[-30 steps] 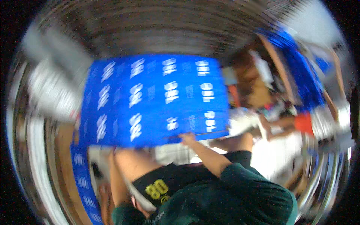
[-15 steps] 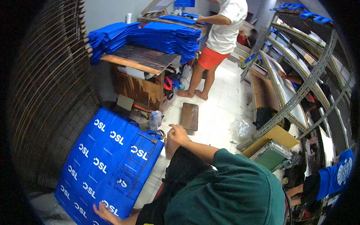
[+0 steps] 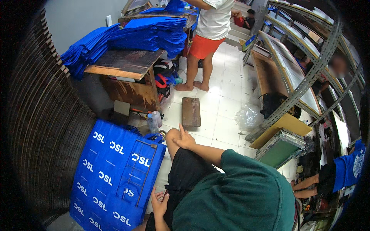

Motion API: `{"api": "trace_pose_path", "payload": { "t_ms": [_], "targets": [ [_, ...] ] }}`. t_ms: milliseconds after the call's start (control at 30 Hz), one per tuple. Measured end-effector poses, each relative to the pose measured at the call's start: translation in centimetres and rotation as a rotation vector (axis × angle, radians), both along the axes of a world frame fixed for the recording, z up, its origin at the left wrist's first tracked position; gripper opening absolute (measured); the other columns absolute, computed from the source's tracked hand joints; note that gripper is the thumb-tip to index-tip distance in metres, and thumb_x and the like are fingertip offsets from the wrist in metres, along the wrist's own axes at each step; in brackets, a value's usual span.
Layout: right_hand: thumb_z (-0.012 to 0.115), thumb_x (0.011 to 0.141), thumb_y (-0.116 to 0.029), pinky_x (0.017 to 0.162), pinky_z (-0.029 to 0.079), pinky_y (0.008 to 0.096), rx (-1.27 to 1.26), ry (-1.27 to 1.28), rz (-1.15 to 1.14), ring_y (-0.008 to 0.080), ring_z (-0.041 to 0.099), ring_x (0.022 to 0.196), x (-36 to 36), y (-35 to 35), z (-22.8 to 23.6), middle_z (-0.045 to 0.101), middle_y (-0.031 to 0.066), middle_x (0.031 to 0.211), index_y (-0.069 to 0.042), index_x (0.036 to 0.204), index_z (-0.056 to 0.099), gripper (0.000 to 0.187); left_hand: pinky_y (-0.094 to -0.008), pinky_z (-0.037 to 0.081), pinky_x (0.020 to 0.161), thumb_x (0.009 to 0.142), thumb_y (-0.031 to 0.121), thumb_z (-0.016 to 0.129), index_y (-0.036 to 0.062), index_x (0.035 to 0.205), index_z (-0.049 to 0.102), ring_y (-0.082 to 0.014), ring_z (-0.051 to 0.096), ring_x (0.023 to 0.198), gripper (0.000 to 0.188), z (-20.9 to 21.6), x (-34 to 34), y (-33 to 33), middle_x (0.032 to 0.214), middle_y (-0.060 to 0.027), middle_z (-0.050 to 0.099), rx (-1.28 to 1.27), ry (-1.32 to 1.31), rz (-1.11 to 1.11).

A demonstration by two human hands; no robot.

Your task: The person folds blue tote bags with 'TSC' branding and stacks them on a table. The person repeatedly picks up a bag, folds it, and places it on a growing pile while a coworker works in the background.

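A large blue sheet-like panel [image 3: 102, 188] printed with rows of white lettering lies at my lower left. A thin dark ladder-like frame [image 3: 144, 158] lies along its right side. My left hand [image 3: 160, 202] is just off the panel's right edge, next to my black shorts, palm turned up and fingers apart. A short dark sliver shows by its fingertips; whether it touches the hand I cannot tell. My right hand [image 3: 186, 140] rests by my bent knee, one finger stretched out and nothing visible in it.
A brown block [image 3: 191, 112] and plastic bottles [image 3: 154, 121] stand on the tiled floor [image 3: 227, 92]. Folded blue pieces [image 3: 146, 34] are piled on a wooden table [image 3: 123, 63]. Wire racks [image 3: 50, 127] line the left, metal shelving [image 3: 308, 84] the right. A person in red shorts [image 3: 208, 45] stands ahead.
My left hand has moved right, from over the printed panel to beside my shorts. My right hand stays at the knee, its finger now straighter. The view has shifted slightly.
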State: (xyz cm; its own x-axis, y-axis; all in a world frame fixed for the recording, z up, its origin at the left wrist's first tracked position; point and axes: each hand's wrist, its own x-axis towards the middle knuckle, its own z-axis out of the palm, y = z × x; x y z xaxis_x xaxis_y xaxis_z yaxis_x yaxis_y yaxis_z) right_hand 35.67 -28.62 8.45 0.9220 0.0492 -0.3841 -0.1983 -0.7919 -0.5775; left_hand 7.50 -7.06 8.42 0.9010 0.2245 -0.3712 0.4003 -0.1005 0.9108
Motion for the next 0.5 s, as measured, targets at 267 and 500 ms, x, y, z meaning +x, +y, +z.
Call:
{"api": "trace_pose_path", "payload": {
  "t_ms": [267,500],
  "targets": [
    [0.055,0.07,-0.053,0.101,0.03,0.0446,-0.046,0.011,0.05,0.0413,0.033,0.124,0.9,0.5,0.1,0.031,0.0279,0.135,-0.021,0.14,0.023,0.084,-0.034,0.048,0.074,0.071,0.032,0.073,0.001,0.127,0.037,-0.023,0.061,0.083,0.073,-12.3,-1.3,4.1,0.095,-0.0158,0.061,0.209,0.202,0.003],
    [0.056,0.069,-0.05,0.097,0.035,0.0438,-0.011,-0.047,0.084,0.0416,0.041,0.117,1.6,1.4,-0.4,0.038,0.0277,0.126,-0.019,0.135,0.032,0.076,-0.0326,0.047,0.081,0.07,0.043,0.072,0.0066,0.129,0.037,-0.0239,0.06,0.091,0.078,-9.6,-0.5,3.3,0.102,-0.0141,0.06,0.196,0.416,-0.088]
  ]
}}
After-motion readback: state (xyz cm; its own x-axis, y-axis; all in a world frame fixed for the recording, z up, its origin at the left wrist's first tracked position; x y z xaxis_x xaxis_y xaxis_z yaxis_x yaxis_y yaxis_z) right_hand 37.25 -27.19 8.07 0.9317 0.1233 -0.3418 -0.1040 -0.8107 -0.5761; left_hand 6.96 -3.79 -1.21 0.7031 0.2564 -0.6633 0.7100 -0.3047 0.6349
